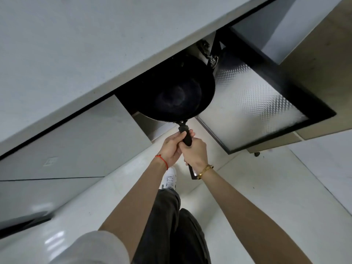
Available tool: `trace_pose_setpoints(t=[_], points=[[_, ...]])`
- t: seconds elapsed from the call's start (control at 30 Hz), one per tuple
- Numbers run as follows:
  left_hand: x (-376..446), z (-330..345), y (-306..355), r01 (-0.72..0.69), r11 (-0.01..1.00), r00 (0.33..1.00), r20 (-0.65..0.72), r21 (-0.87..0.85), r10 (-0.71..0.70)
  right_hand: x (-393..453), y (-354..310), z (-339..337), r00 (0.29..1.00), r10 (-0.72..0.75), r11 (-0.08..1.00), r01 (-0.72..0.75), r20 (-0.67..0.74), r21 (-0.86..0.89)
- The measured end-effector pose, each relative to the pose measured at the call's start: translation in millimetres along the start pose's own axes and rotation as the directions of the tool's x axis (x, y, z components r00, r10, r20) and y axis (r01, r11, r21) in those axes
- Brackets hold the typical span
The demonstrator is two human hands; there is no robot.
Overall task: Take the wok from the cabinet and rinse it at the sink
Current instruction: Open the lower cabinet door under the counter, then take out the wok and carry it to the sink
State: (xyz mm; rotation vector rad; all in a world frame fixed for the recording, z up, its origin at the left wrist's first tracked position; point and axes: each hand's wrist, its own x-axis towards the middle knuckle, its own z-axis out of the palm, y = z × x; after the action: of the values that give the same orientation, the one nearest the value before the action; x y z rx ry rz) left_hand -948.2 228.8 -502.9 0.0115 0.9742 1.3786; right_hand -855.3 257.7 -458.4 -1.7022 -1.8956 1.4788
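Observation:
A large black wok (177, 90) sits half inside the open cabinet below the grey countertop (76, 44), its far rim hidden under the counter edge. Its black handle (186, 135) points toward me. My left hand (172, 147), with a red string on the wrist, grips the handle from the left. My right hand (196, 152), with a gold bracelet, grips it from the right, just behind the left. The handle's metal end (192, 172) sticks out below my right wrist. The sink is out of view.
The cabinet door (253, 103), black-framed with a shiny patterned inner face, stands swung open to the right of the wok. A hinge (206, 52) shows at the cabinet's top. Closed grey cabinet fronts (76, 141) run to the left. White tiled floor (257, 187), my dark trousers and a white shoe lie below.

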Motion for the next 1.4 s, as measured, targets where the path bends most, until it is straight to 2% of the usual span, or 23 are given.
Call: trace_pose_setpoints(t=[0.5, 0.83, 1.07, 1.4], points=[[-175, 71, -46, 0.139, 0.989, 0.99, 0.029, 0.051, -0.14, -184, -2, -63, 0.995, 0.098, 0.995, -0.098, -0.004, 0.003], [-290, 119, -75, 0.183, 0.983, 0.983, 0.007, 0.024, -0.183, -308, -2, -104, 0.997, 0.061, 0.996, -0.057, -0.049, 0.07], [-344, 133, -73, 0.163, 0.986, 0.987, 0.006, 0.023, -0.163, -361, -10, -108, 0.996, 0.036, 0.997, -0.03, -0.084, 0.07], [-385, 118, -25, 0.074, 0.995, 0.997, 0.022, 0.065, -0.076, -387, -57, -79, 0.995, 0.0, 0.997, 0.007, -0.096, 0.081]])
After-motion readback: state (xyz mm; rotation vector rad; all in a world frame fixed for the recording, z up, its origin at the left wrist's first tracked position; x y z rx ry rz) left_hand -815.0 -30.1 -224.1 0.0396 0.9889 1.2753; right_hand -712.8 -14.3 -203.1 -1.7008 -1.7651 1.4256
